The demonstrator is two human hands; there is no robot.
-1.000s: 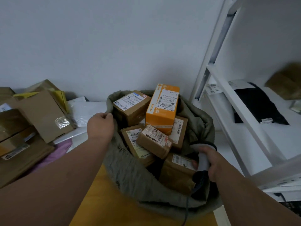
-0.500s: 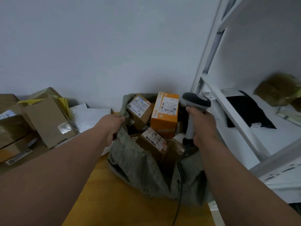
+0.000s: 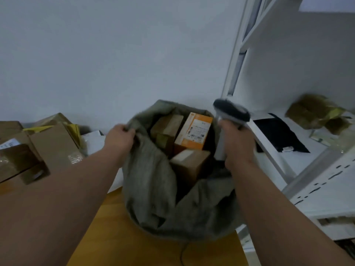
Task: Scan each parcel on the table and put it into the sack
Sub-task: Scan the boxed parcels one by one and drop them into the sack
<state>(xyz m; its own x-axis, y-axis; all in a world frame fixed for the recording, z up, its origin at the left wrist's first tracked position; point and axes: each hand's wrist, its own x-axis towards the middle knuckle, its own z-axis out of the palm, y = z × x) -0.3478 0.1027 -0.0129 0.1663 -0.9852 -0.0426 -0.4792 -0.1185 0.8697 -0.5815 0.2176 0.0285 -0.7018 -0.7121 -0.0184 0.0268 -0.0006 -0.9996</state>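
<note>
**A:** What's nearest the camera?

**B:** Two bare forearms reaching forward over an orange-yellow table (image 3: 107,237). Between them sits a grey-green sack (image 3: 153,189), slumped on the tabletop with its mouth held open.

**A:** And the hands?

**B:** The left hand (image 3: 120,138) has its fingers curled round the sack's left rim, gripping the cloth. The right hand (image 3: 237,141) is wrapped around the pale handle of a barcode scanner (image 3: 230,113), held upright at the sack's right rim; the scanner's dark head sticks up above the fist, blurred. Whether that hand also pinches the cloth I cannot tell.

**A:** What's inside the sack?

**B:** Between the two hands, a brown box (image 3: 189,163) lies nearest, tilted. Just beyond it stands an orange box (image 3: 195,131) with a white label, and beside that, toward the left hand, another brown carton (image 3: 166,129).

**A:** Anything still outside?

**B:** Left of the left hand, a heap of brown cardboard parcels (image 3: 38,148) rests on the table, with a yellow mailer (image 3: 75,129) and a white one (image 3: 92,138) behind them. Right of the right hand, a white shelf unit (image 3: 269,146) carries a black packet (image 3: 278,135) and, farther off, a brownish wrapped bundle (image 3: 315,112). A plain pale wall (image 3: 115,54) lies beyond everything.
</note>
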